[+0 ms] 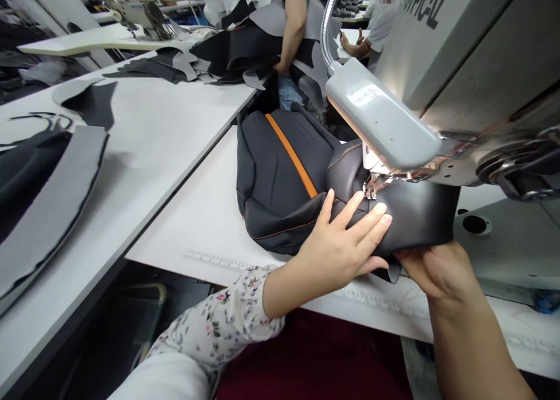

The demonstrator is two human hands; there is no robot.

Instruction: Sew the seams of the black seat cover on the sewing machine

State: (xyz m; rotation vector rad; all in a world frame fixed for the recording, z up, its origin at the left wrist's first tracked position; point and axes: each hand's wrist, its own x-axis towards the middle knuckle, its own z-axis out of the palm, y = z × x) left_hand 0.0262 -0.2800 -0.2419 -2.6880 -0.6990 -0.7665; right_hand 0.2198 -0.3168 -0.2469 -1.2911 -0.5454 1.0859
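In the middle of the frame, the left hand (345,242) lies flat, fingers spread, on the black seat cover (284,178). The right hand (437,269), lower right, seems to pinch the cover's edge from below, near the sewing machine (481,67).

Grey foam panels (52,207) lie on the neighbouring table (166,132); a co-worker's arm (292,32) beyond.

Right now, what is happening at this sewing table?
A person sits at an industrial sewing machine and guides a dark leather-like cover with an orange stripe under the presser foot. The left hand lies flat on top of the cover, fingers spread near the needle. The right hand grips the cover's near edge from below. A lamp shines on the seam. Behind, other people handle cut pieces on another table.
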